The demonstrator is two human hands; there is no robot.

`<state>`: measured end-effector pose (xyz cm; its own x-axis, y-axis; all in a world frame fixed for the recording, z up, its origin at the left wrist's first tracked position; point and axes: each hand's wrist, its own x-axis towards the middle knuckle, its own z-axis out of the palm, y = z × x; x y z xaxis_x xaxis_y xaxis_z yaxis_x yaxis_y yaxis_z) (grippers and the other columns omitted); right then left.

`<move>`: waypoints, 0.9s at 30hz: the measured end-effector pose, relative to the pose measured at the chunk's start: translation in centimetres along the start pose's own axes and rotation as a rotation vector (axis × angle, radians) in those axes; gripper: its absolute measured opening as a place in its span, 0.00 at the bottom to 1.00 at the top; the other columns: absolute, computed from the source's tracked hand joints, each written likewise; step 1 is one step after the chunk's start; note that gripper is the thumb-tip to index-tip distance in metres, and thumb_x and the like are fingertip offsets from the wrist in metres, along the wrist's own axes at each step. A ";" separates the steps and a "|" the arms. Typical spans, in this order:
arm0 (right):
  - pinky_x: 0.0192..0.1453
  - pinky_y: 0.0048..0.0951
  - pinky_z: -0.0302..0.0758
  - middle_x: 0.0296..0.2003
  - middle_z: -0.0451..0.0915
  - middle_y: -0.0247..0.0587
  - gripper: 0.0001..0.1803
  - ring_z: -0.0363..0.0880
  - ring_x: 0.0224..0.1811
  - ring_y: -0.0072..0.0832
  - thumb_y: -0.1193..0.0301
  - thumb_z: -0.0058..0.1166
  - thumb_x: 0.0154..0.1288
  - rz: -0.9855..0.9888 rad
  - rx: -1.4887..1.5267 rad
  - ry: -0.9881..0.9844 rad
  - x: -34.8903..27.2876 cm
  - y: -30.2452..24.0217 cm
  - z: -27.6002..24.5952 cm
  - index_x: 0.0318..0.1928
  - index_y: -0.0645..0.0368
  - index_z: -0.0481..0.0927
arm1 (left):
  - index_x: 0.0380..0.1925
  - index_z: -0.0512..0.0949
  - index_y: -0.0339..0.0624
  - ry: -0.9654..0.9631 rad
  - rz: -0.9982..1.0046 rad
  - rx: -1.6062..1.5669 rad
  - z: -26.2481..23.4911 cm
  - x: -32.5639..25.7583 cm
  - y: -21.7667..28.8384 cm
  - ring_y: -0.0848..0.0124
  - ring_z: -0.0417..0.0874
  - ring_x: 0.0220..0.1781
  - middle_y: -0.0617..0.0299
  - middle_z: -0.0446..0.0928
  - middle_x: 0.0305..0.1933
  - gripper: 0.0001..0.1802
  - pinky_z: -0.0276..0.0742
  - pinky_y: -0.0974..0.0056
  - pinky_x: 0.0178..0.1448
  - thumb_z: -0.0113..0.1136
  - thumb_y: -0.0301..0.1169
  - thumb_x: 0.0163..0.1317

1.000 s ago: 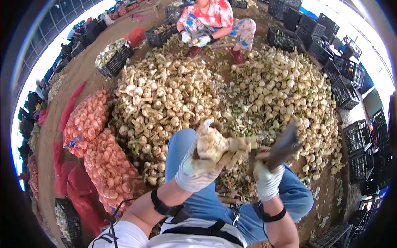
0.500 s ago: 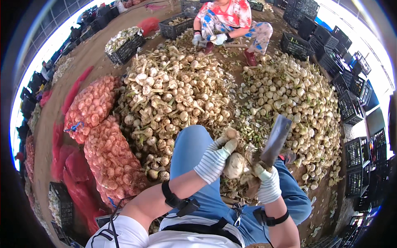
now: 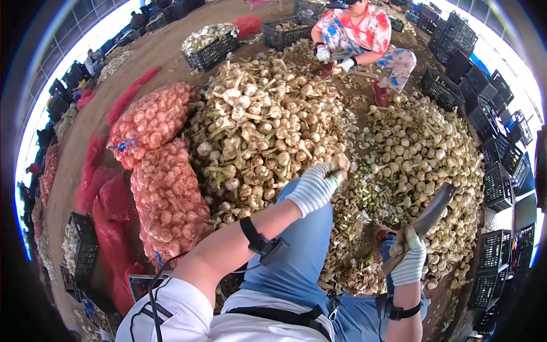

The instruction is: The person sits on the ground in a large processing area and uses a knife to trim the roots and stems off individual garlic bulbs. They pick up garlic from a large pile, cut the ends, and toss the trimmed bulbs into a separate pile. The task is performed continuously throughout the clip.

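Observation:
My left hand (image 3: 318,186), in a striped white glove with soiled fingertips, is over my raised knee at the near edge of a garlic heap (image 3: 268,119). Its fingers are curled together; whatever they may hold is hidden. In the same kind of glove, my right hand (image 3: 409,263) is wrapped round the wooden handle of a broad-bladed knife (image 3: 436,210). The blade tilts up and right, in front of a second heap of trimmed garlic bulbs (image 3: 427,148). Peelings and cut stems (image 3: 356,228) lie between the heaps.
Filled red mesh sacks (image 3: 171,196) stand at my left, beside crumpled red netting (image 3: 111,211). A co-worker (image 3: 364,34) squats beyond the heaps. Black crates stand along the right (image 3: 496,188), at the back (image 3: 285,35) and at the left (image 3: 85,245).
The garlic bulb below my left hand is no longer in view there. My left hand has moved forward, and the knife in my right hand has swung right. The view has shifted left.

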<state>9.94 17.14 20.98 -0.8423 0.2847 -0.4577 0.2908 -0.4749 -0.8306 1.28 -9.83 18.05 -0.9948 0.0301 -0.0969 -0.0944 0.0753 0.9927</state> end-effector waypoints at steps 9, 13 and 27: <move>0.16 0.21 0.60 0.23 0.74 0.27 0.08 0.64 0.14 0.17 0.62 0.50 0.67 0.100 0.194 -0.120 2.1 0.0 -6.9 0.37 0.51 0.76 | 0.62 0.63 0.44 -0.465 -0.350 1.443 -14.5 -6.0 -7.5 0.51 0.73 0.58 0.44 0.72 0.56 0.37 0.69 0.53 0.60 0.59 0.47 0.55; 0.16 0.20 0.59 0.23 0.73 0.26 0.10 0.61 0.14 0.15 0.60 0.50 0.68 0.073 0.102 -0.107 1.8 0.1 -7.1 0.37 0.51 0.76 | 0.57 0.71 0.45 -0.804 -0.484 1.394 -16.7 -10.1 -16.5 0.52 0.80 0.48 0.48 0.79 0.48 0.24 0.73 0.53 0.54 0.54 0.37 0.60; 0.15 0.16 0.56 0.21 0.76 0.27 0.12 0.58 0.12 0.13 0.61 0.49 0.69 0.029 -0.107 -0.002 0.9 -0.2 -3.5 0.43 0.56 0.78 | 0.65 0.59 0.45 -0.820 -0.638 1.154 -12.8 -6.4 -22.6 0.56 0.76 0.57 0.51 0.73 0.58 0.37 0.75 0.54 0.55 0.57 0.40 0.55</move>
<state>10.70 20.35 19.61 -0.8334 0.2707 -0.4818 0.3619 -0.3916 -0.8460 9.34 -24.44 -2.81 -0.4737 0.1845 -0.8611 -0.0169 0.9757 0.2184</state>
